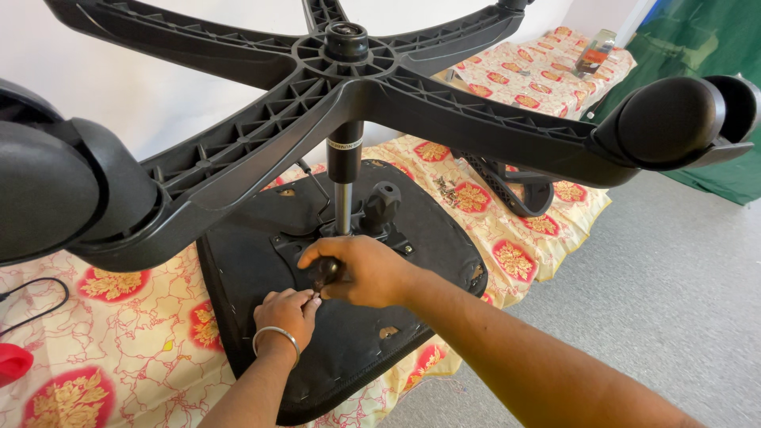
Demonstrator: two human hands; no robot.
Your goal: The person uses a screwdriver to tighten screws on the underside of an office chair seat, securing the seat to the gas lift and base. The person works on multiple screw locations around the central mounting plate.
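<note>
At the far left edge a small red object [12, 362] lies on the patterned cream cloth with red and gold floral medallions [119, 341], with a thin black cable [36, 305] looping just above it. Over that corner hangs a large black plastic caster wheel [55, 198], fixed to the end of one arm of the black five-armed plastic chair base [333, 79], which stands upside down in the air. From the hub of the base a black and silver gas-lift column [343, 178] drops to the underside of the black office chair seat [357, 333], which lies face down on the cloth.

The left hand [287, 313], with a silver bangle [276, 337] at its wrist, rests on the seat underside; its fingers are curled and pinched together at the tip of a dark-handled tool [325, 273]. Just right of it, touching, the right hand [361, 269] is closed around that tool's handle, close to the foot of the column and the black seat mechanism [380, 210].

Further right, a black mesh chair part [507, 186] lies on the cloth beyond the seat. A second caster wheel [674, 119] caps the base arm at the right, above the grey carpeted floor [658, 293]. At the top right a small bottle [594, 51] stands on the cloth before a green sheet [705, 40].
</note>
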